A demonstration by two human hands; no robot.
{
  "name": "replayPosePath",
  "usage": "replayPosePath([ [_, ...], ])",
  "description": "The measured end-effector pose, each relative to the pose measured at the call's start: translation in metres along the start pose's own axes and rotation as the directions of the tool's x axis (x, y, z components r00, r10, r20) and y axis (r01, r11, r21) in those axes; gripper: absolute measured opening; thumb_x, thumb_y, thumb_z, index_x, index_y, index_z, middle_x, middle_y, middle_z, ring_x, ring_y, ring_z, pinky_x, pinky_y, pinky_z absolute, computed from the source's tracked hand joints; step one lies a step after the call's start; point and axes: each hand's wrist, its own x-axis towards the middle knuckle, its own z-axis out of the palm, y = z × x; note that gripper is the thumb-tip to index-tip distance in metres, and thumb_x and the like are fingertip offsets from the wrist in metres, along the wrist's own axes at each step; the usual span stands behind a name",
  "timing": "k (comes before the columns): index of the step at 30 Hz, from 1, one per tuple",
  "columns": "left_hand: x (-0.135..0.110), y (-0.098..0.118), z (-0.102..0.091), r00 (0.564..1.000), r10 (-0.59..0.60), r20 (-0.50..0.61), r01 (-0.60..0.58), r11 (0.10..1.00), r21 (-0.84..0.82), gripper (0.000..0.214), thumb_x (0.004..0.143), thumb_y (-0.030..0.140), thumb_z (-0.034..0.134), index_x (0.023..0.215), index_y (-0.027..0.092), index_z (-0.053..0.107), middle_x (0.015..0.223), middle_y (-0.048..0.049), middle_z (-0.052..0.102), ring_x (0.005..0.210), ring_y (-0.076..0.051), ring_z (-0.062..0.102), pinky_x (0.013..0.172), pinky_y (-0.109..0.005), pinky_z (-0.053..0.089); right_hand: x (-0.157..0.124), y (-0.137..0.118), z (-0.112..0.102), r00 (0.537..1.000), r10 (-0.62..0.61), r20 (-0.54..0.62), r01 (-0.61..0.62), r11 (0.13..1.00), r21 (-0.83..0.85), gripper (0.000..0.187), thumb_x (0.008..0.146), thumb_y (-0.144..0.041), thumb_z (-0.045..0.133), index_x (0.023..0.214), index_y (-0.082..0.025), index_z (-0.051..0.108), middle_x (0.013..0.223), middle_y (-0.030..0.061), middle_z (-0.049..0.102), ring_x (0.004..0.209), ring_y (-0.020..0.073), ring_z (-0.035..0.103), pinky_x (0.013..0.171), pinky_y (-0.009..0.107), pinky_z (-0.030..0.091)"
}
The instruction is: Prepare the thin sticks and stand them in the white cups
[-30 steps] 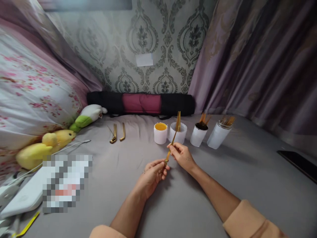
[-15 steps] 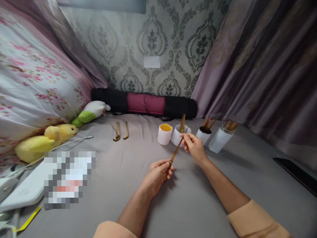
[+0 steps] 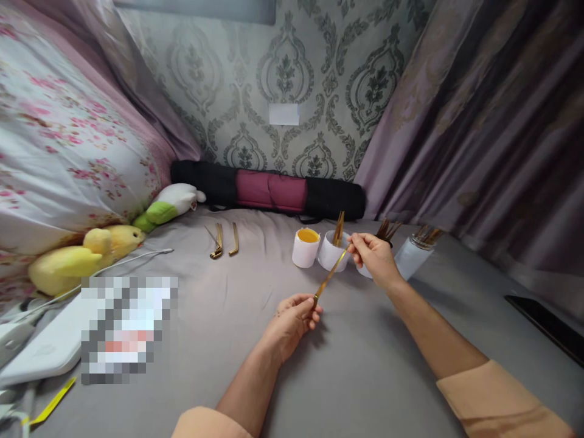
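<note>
A slim gold utensil, apparently a long-handled spoon (image 3: 331, 274), slants between my two hands. My left hand (image 3: 293, 325) is closed around its lower end, thumb on top, so that end is mostly hidden. At the upper tip, the thumb and forefinger of my right hand (image 3: 375, 258) pinch it. Just behind are a white cup with an orange-yellow inside (image 3: 306, 250) and a white cup holding upright gold sticks (image 3: 329, 255). My right hand partly covers another stick-filled cup (image 3: 366, 271). Several gold spoon-like pieces (image 3: 218, 241) lie to the left on the grey sheet.
A whitish jar of sticks (image 3: 412, 255) stands at the right, with a black phone (image 3: 545, 328) beyond it. Plush toys (image 3: 86, 258), a cable, a white device (image 3: 45, 350) and a blurred-out item are at left. A black-and-maroon roll bag (image 3: 271, 190) lies along the wall.
My right hand has moved right and slightly up, its pinch now at the utensil's tip, where a short end stuck out before. My left hand keeps its hold almost unmoved.
</note>
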Motion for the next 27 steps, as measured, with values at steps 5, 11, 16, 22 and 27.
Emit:
replayPosePath([
  [5, 0.0, 0.002, -0.001, 1.0, 0.01, 0.016, -0.01, 1.0, -0.017, 0.014, 0.074, 0.019, 0.06, 0.082, 0.01, 0.053, 0.076, -0.0096, 0.061, 0.056, -0.008, 0.054, 0.051, -0.019, 0.041, 0.006, -0.008, -0.009, 0.999, 0.032, 0.016, -0.032, 0.999, 0.031, 0.033, 0.073, -0.047, 0.057, 0.074, -0.015, 0.056, 0.06, -0.0002, 0.054, 0.039, 0.0042, 0.039, 0.032, 0.017, 0.028],
  [11, 0.003, 0.003, -0.007, 1.0, -0.016, 0.0, 0.016, 0.993, -0.12, 0.015, 0.075, 0.018, 0.058, 0.087, 0.009, 0.055, 0.078, -0.0081, 0.06, 0.059, -0.008, 0.054, 0.053, -0.019, 0.043, 0.022, -0.021, -0.028, 0.999, 0.0, -0.048, 0.001, 1.0, 0.025, 0.03, 0.072, -0.044, 0.06, 0.072, -0.015, 0.057, 0.058, -0.0003, 0.053, 0.04, 0.0038, 0.04, 0.032, 0.015, 0.027],
  [16, 0.005, 0.007, -0.012, 0.999, -0.052, -0.008, 0.049, 0.969, -0.242, 0.014, 0.076, 0.018, 0.057, 0.088, 0.01, 0.055, 0.075, -0.0048, 0.059, 0.057, -0.007, 0.053, 0.05, -0.017, 0.042, 0.038, -0.037, -0.042, 0.989, -0.03, -0.142, 0.028, 0.999, -0.016, 0.029, 0.073, -0.044, 0.059, 0.07, -0.015, 0.056, 0.058, 0.0001, 0.053, 0.039, 0.0038, 0.04, 0.03, 0.015, 0.026],
  [22, 0.008, 0.009, -0.015, 0.997, -0.076, 0.025, 0.079, 0.935, -0.347, 0.01, 0.078, 0.016, 0.054, 0.086, 0.01, 0.056, 0.07, -0.0026, 0.057, 0.054, -0.006, 0.051, 0.048, -0.016, 0.04, 0.059, -0.051, -0.052, 0.97, -0.086, -0.229, 0.07, 0.995, -0.077, 0.025, 0.076, -0.039, 0.057, 0.068, -0.015, 0.055, 0.057, 0.0012, 0.054, 0.039, 0.0045, 0.041, 0.029, 0.015, 0.027],
  [27, 0.009, 0.009, -0.016, 0.997, -0.07, 0.032, 0.076, 0.933, -0.35, 0.011, 0.078, 0.017, 0.054, 0.087, 0.01, 0.056, 0.071, -0.0026, 0.057, 0.055, -0.005, 0.051, 0.048, -0.016, 0.041, 0.077, -0.057, -0.057, 0.954, -0.116, -0.275, 0.086, 0.989, -0.121, 0.024, 0.078, -0.036, 0.055, 0.065, -0.016, 0.055, 0.056, 0.0016, 0.054, 0.037, 0.0044, 0.04, 0.028, 0.015, 0.027],
])
